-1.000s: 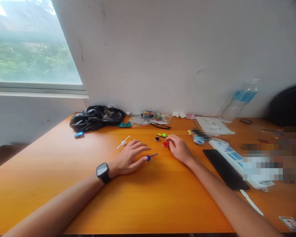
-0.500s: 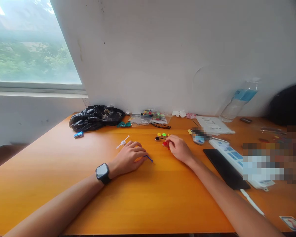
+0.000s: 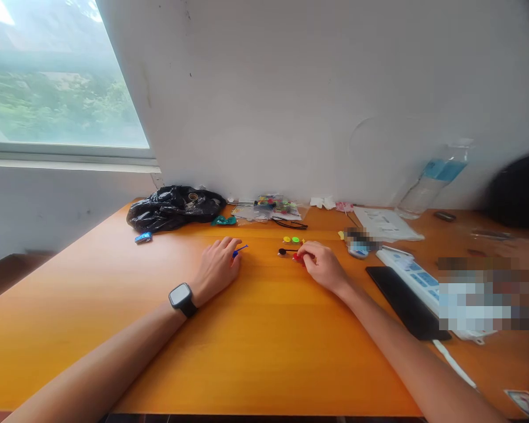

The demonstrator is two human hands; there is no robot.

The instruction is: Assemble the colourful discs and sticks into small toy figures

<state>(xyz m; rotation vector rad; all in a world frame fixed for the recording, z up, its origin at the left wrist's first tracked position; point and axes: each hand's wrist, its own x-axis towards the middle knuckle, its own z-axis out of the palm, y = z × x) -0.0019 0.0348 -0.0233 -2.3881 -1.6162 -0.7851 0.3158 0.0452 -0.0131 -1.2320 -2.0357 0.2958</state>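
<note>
My left hand, with a black smartwatch on its wrist, rests on the wooden table. Its thumb and index finger close around a small blue plastic piece with a thin arm sticking out to the right. My right hand is curled, its fingertips on a small red plastic piece that they partly cover. Just left of those fingertips lies a black piece with a thin arm. Behind it sit a yellow piece and a green piece.
Along the wall lie a black plastic bag and a clear bag of coloured parts. A blue packet is at the left. On the right are a black phone-like slab, a white power strip, a plastic bottle and another person's hand.
My left hand has moved left and away from me with the blue piece. The white piece seen earlier beside it is now hidden. My right hand stays at the red piece.
</note>
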